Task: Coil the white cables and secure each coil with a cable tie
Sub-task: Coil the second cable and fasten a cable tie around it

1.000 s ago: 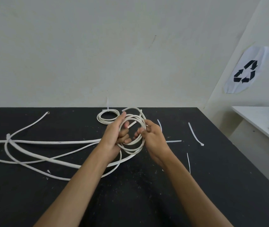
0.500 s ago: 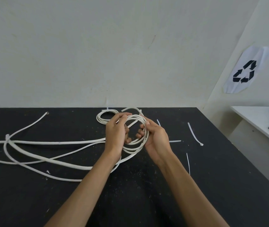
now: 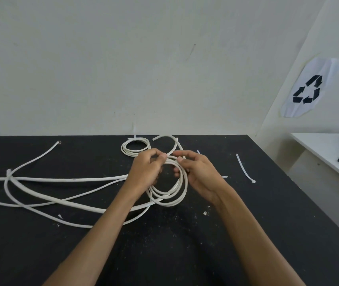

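Both hands pinch the coil (image 3: 169,189) at its top: left hand (image 3: 146,173), right hand (image 3: 198,174). Keep that grip tight so loops stay stacked, then fetch the cable tie (image 3: 245,169) right of it.

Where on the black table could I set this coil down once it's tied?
Bare patches: the near table between the forearms, and the right side beyond the loose cable tie. The back-left corner past the cable end is bare too. It is crowded left, where loose cables sprawl, and at the back centre around the tied coil and the held coil.
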`<state>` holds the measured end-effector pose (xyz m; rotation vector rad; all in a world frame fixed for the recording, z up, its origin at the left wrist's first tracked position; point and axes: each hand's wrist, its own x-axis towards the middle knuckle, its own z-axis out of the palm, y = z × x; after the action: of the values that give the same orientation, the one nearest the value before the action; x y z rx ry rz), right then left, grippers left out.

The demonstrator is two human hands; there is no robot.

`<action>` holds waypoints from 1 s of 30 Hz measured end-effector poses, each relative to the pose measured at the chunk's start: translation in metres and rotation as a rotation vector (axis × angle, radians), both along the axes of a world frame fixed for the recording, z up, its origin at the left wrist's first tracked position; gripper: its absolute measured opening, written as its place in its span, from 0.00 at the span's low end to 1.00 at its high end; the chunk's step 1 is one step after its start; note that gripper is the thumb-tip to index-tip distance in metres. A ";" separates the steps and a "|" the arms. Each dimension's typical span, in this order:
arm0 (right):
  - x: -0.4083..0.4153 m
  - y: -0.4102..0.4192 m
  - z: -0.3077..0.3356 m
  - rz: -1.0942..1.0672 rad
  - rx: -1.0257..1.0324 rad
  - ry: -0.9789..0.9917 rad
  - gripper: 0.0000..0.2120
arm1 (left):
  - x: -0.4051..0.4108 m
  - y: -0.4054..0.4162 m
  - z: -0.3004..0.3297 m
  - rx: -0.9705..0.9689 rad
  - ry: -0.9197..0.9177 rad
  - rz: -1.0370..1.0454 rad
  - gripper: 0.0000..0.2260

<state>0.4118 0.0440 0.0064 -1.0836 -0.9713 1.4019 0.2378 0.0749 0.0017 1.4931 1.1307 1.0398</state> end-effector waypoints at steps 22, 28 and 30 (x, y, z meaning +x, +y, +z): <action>0.010 -0.002 -0.017 -0.449 0.135 -0.467 0.05 | -0.008 0.000 -0.019 -0.055 0.057 0.112 0.08; 0.004 0.000 -0.014 -0.338 0.221 -0.659 0.12 | -0.006 0.001 -0.018 -0.019 0.133 0.073 0.08; 0.002 0.000 -0.012 -0.350 0.282 -0.742 0.13 | -0.007 0.001 -0.015 -0.003 0.170 0.053 0.08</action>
<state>0.4142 0.0440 -0.0059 -1.5005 -1.3651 0.5420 0.2309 0.0755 -0.0138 1.5801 1.2961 0.9599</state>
